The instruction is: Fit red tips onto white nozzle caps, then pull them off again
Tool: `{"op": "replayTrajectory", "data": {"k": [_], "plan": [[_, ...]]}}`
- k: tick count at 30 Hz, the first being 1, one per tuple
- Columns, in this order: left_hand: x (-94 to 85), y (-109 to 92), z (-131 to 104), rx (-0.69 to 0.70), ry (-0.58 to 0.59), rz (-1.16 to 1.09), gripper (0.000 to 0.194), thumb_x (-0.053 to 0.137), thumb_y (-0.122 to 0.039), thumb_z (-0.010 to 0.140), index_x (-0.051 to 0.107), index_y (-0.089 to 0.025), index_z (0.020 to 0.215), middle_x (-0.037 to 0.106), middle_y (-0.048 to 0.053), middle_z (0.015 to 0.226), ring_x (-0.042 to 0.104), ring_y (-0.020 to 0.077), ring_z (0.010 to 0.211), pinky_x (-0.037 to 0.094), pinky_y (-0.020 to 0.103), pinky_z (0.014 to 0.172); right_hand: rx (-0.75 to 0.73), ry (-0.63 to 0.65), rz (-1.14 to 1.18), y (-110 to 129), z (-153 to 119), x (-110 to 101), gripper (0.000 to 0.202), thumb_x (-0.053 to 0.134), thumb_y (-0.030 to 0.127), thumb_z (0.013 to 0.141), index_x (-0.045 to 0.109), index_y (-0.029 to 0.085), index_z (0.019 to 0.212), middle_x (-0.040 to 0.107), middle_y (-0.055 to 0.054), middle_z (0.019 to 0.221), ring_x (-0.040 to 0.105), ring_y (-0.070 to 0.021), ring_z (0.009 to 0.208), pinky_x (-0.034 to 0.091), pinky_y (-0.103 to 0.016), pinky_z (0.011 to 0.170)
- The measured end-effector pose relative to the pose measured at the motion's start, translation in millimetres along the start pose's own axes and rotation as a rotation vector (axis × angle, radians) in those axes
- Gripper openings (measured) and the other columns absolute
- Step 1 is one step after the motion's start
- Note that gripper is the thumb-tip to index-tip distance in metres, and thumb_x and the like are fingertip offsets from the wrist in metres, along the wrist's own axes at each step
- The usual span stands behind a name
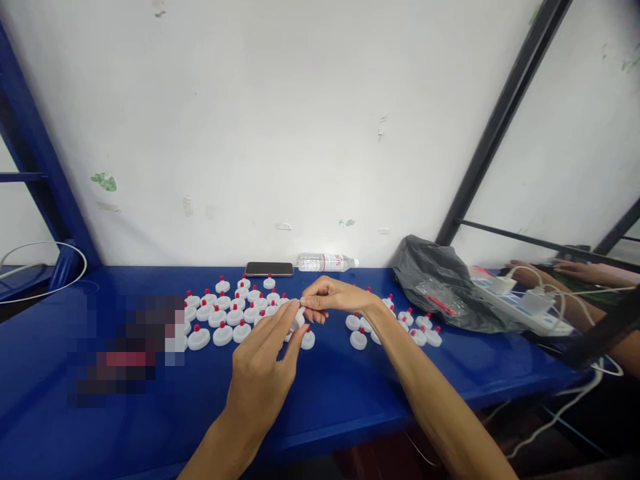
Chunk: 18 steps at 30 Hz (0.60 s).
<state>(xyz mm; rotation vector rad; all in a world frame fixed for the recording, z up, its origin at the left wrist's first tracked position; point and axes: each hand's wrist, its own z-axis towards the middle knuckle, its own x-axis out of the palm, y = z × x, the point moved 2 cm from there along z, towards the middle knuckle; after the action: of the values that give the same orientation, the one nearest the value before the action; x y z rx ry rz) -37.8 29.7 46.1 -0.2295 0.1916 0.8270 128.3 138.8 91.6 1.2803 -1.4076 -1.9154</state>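
Between my two hands, above the blue table, is a white round cap (298, 321). My left hand (263, 350) is closed on it, thumb on the near side and fingers behind. The thumb and fingertips of my right hand (327, 298) pinch together at the top of this cap; whether a red tip is between them is hidden. Around and behind my hands stand many white caps with red tips (223, 333), in a large group to the left. A smaller group of caps (359, 339) stands on the right, partly hidden by my right forearm.
A phone (270, 269) and a clear plastic bottle (327, 262) lie along the wall. On the right are a black plastic bag (430, 267), a clear packet with red pieces (440, 300) and a power strip (525, 307) with cables. Another person's arms (575, 300) show beyond. A pixelated patch covers the table's left.
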Motion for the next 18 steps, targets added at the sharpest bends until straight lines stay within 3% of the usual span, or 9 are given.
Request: {"op": "replayTrajectory", "data": {"k": [10, 13, 16, 18], "plan": [[4.6, 6, -2, -0.058, 0.056, 0.007, 0.027, 0.068, -0.018, 0.094, 0.069, -0.014, 0.121, 0.081, 0.01, 0.106, 0.079, 0.0212, 0.084, 0.065, 0.032, 0.083, -0.005, 0.002, -0.026, -2, 2, 2, 0.045, 0.061, 0.056, 0.096, 0.069, 0.015, 0.079, 0.06, 0.002, 0.063, 0.057, -0.0102, 0.058, 0.046, -0.023, 0.06], [8.0, 9, -4, -0.127, 0.117, 0.008, 0.033, 0.067, -0.025, 0.095, 0.067, -0.013, 0.126, 0.078, 0.012, 0.114, 0.078, 0.024, 0.094, 0.065, 0.035, 0.086, 0.055, -0.023, -0.042, 2, 0, 1, 0.046, 0.06, 0.057, 0.095, 0.067, 0.016, 0.075, 0.06, 0.001, 0.063, 0.056, -0.0105, 0.058, 0.047, -0.024, 0.061], [8.7, 7, -5, -0.165, 0.194, 0.026, 0.041, 0.061, -0.031, 0.098, 0.061, -0.012, 0.135, 0.071, 0.016, 0.13, 0.07, 0.03, 0.118, 0.062, 0.044, 0.096, 0.127, -0.233, -0.232, 4, -6, -10, 0.049, 0.054, 0.056, 0.096, 0.058, 0.018, 0.065, 0.054, 0.002, 0.059, 0.052, -0.0111, 0.055, 0.045, -0.025, 0.058], [8.9, 5, -5, -0.195, 0.26, 0.024, 0.041, 0.057, -0.03, 0.098, 0.061, -0.013, 0.135, 0.069, 0.016, 0.132, 0.067, 0.0313, 0.121, 0.06, 0.048, 0.098, 0.161, -0.426, -0.391, 1, -13, -22, 0.05, 0.048, 0.05, 0.098, 0.046, 0.021, 0.058, 0.043, 0.004, 0.053, 0.042, -0.0101, 0.051, 0.037, -0.025, 0.053]]}}
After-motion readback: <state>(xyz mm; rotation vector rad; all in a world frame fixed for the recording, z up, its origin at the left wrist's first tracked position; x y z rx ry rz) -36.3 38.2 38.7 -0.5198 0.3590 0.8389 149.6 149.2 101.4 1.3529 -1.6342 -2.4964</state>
